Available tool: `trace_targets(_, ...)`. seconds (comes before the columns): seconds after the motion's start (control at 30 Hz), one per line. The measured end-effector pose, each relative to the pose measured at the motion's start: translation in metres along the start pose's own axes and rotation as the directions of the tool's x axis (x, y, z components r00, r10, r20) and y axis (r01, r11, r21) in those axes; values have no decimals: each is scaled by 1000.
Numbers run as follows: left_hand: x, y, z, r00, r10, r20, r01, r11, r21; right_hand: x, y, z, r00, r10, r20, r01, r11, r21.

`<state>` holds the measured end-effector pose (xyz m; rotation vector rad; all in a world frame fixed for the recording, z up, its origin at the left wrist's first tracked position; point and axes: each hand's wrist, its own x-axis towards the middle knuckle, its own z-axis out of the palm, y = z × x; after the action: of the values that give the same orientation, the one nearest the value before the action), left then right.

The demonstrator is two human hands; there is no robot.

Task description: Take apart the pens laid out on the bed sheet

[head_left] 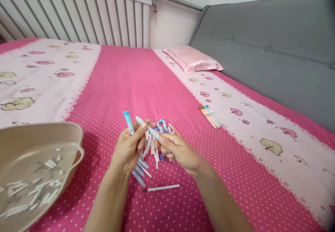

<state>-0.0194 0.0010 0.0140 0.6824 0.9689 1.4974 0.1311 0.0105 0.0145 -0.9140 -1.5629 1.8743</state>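
though half hidden, apparently pen parts (153, 147)

Holding at two pieces. Got a pale blue pen barrel (153, 131), slim and plain, with a narrowed end; gripped aslant, overlapping the left part of the parts pile (153, 147) in view, narrow end pointing away leftward. Also got a turquoise-ended pen (128, 121), pale body, small dark print, lower length partly hidden; gripped steeply tilted, turquoise end up, just left of the parts pile.
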Motion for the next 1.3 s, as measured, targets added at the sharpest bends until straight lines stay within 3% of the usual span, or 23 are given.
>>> trace_targets(0.07,1,-1,1,998,29,-57,-27,999,30,1,0,2,990,-116,-81,91,961,-260)
trace_targets(0.13,1,-2,1,990,67,-128,-59,996,64,0,-2,5,967,-218,-130,129,862,-490)
trace_targets(0.27,1,-2,1,958,97,-269,-65,990,125,-3,-8,10,927,-317,-203,90,710,-698)
trace_targets(0.4,1,2,-1,970,66,-234,-46,995,90,-4,-10,7,899,-354,-257,76,705,-705)
trace_targets(0.6,-6,12,-1,998,62,26,-60,997,-40,-3,-8,-3,909,-317,-271,92,787,-610)
trace_targets(0.67,-7,12,-1,996,65,59,-64,998,-30,-2,-7,-5,915,-304,-266,98,806,-584)
trace_targets(0.87,-2,5,0,986,152,-63,-150,988,23,-3,-7,-6,909,-313,-277,98,804,-586)
trace_targets(1.0,-1,4,-1,974,143,-176,-135,989,56,-4,-7,-4,854,-421,-306,83,690,-719)
trace_targets(1.17,0,2,-4,961,180,-211,-136,969,204,-4,-7,-2,802,-511,-309,25,546,-838)
trace_targets(1.3,3,-1,-7,932,233,-277,-160,951,264,-5,-8,-3,759,-563,-327,-24,478,-878)
